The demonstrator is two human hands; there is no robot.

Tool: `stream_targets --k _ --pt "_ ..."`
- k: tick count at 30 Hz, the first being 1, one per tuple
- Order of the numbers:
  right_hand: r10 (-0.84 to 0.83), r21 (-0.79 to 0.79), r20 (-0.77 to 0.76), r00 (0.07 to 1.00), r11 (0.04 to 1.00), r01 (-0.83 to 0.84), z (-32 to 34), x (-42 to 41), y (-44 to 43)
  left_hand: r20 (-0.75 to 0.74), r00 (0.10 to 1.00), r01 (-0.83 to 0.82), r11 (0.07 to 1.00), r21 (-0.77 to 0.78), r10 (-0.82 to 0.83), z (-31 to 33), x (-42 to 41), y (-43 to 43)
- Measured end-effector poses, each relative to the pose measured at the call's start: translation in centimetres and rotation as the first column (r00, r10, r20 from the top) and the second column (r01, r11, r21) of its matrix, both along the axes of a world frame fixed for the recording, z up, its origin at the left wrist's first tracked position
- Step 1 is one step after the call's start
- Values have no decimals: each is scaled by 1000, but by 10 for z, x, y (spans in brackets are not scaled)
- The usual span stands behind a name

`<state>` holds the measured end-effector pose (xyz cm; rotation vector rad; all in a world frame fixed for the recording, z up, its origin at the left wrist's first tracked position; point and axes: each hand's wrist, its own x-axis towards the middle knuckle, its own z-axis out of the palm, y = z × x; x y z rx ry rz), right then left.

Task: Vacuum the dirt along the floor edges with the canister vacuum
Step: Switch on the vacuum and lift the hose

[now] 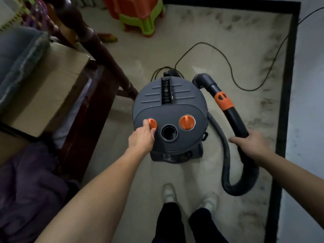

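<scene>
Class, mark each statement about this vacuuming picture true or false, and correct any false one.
1. The left hand pinches the left orange knob on the canister vacuum. True.
2. The right hand hangs empty. False: it grips the black hose.
3. Dark dirt lies on the floor beside the black skirting. True.
4. The power cord is wound up on top of the vacuum. False: it trails in loose curves across the floor.
5. The stacked stools are blue. False: an orange one sits over a green one.
</scene>
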<state>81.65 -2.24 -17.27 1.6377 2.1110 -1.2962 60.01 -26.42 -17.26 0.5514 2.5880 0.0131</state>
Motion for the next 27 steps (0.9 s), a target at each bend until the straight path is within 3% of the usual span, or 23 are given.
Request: stream_targets --k 7,12,15,18,21,27 --pt "-97 -69 -114 989 994 89 -24 -48 -12 -114 955 268 961 -65 -274 -2 -12 -11" --pt "-97 -71 -113 989 993 89 -21 -51 -15 -184 950 235 966 -105 -251 6 -7 -5" --pt "-80 -69 -108 991 995 73 -15 -41 -8 -265 949 178 984 -3 -173 18 8 12" --pt "-78 -70 -80 994 995 73 -14 -25 0 -151 977 167 980 112 -149 26 30 46" --pt "-92 -86 -65 994 993 86 -14 -10 7 -66 978 202 973 113 -196 22 43 80" --pt "-92 -101 -99 991 991 82 -24 15 19 -82 965 256 962 91 -249 3 47 95"
